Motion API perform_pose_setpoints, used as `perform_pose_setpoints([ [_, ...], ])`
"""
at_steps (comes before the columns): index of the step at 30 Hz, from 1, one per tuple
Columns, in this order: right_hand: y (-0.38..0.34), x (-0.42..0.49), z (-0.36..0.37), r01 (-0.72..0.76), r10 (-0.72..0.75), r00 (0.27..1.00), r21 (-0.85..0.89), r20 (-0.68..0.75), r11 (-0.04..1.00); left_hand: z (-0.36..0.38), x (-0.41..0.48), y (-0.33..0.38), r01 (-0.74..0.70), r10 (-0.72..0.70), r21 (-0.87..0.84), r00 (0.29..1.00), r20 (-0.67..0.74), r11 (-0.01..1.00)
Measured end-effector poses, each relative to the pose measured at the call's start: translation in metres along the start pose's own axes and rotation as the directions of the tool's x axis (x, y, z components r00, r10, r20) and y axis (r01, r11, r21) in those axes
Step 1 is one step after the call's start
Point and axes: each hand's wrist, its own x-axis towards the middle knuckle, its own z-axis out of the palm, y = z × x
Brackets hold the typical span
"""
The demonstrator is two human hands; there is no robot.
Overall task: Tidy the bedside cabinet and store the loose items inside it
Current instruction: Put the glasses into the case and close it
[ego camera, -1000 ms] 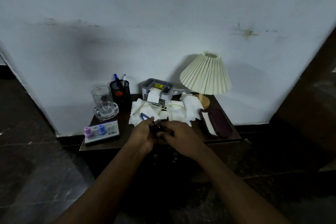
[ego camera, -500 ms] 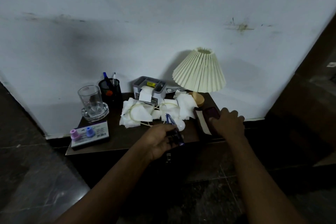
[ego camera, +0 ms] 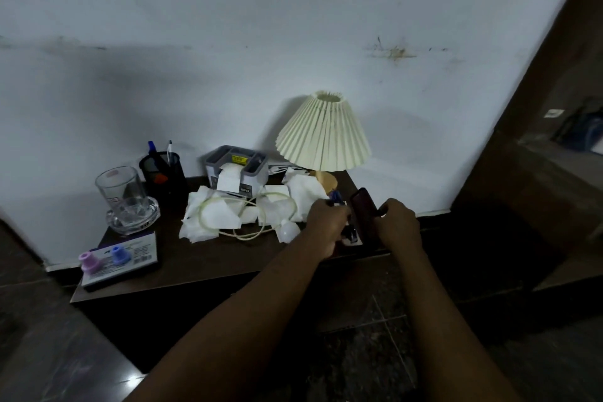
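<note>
Stained white wall (ego camera: 228,42) is filling the back of the shot, w/ the dark bedside cabinet (ego camera: 228,300) sitting low against it, its front too dim to read. Its worktop (ego camera: 202,264) is carrying plenty. Pleated lamp (ego camera: 323,137) is standing rear right. Crumpled tissues (ego camera: 215,215) are sprawling across the middle in front of a grey tissue box (ego camera: 236,170). Glass mug (ego camera: 119,192) is sitting in a glass dish at the left, black pen pot (ego camera: 161,173) just behind it. Flat box (ego camera: 130,254) w/ a pink & a blue cap is lying at the front left corner. Pale cable (ego camera: 248,206) is looping over the tissues.

Action's at the right end. Right-hand grip (ego camera: 396,227) is curling round a dark maroon case (ego camera: 363,209), tilting it up off the worktop near the lamp base. Left-hand grip (ego camera: 326,225) is clamping on a small dark item (ego camera: 349,234) w/ blue bits poking out top & bottom, prob. folded glasses but too dim to be sure. It's hanging right beside the case, touching or nearly so.

Handling-wise, I'm reading the case as rigid, light and smooth, so a bit slippery; holding it by the long edges is looking right. Dark item is looking thin & fragile, so it's asking for a pinch on its thicker body, not the blue ends. Neither is going inside the cabinet yet.
</note>
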Motion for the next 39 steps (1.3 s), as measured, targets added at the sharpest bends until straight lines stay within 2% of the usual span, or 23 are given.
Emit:
perform_pose_setpoints([
  [8, 0.0, 0.003, -0.003, 0.024, -0.024, 1.0, 0.011, -0.009, 1.0, 0.022, 0.042, -0.002, 0.078, -0.054, 0.198, 0.991, -0.123, 0.977],
  [14, -0.002, 0.004, -0.005, 0.022, -0.021, 1.0, -0.012, 0.016, 1.0, 0.015, 0.022, 0.007, 0.085, -0.082, 0.123, 0.996, -0.029, 0.989],
  [18, -0.003, -0.001, -0.023, 0.081, -0.079, 0.996, 0.042, -0.04, 0.996, 0.0, -0.011, 0.014, 0.101, -0.106, 0.065, 0.992, 0.071, 0.993],
  [20, -0.007, -0.008, -0.033, 0.12, -0.118, 0.993, 0.091, -0.03, 0.989, -0.013, -0.029, 0.016, 0.066, -0.069, 0.04, 0.995, 0.079, 0.997],
  [23, -0.025, -0.024, -0.043, 0.199, -0.201, 0.98, 0.163, -0.006, 0.966, -0.043, -0.057, 0.013, -0.024, 0.024, 0.022, 1.0, 0.013, 0.999],
  [28, -0.073, -0.061, -0.044, 0.296, -0.315, 0.949, 0.298, 0.017, 0.908, -0.106, -0.093, 0.001, -0.176, 0.178, 0.029, 0.966, -0.185, 0.984],
  [31, -0.1, -0.081, -0.028, 0.272, -0.318, 0.946, 0.382, 0.062, 0.883, -0.13, -0.107, -0.009, -0.215, 0.167, -0.095, 0.915, -0.366, 0.972],
  [32, -0.108, -0.086, -0.02, 0.258, -0.322, 0.943, 0.417, 0.089, 0.872, -0.133, -0.111, -0.012, -0.214, 0.138, -0.179, 0.922, -0.361, 0.96],
  [34, -0.122, -0.097, -0.002, 0.236, -0.327, 0.937, 0.469, 0.122, 0.851, -0.135, -0.113, -0.016, -0.157, 0.059, -0.407, 0.968, -0.243, 0.9],
  [36, -0.134, -0.105, 0.012, 0.254, -0.355, 0.923, 0.454, 0.151, 0.854, -0.143, -0.106, -0.016, -0.077, 0.014, -0.625, 0.994, -0.106, 0.777],
  [38, -0.143, -0.114, 0.02, 0.328, -0.401, 0.906, 0.372, 0.138, 0.869, -0.155, -0.098, -0.015, -0.002, 0.0, -0.746, 1.0, -0.003, 0.666],
  [39, -0.146, -0.116, 0.023, 0.417, -0.451, 0.89, 0.277, 0.069, 0.866, -0.16, -0.093, -0.015, 0.017, 0.01, -0.776, 0.999, 0.03, 0.631],
])
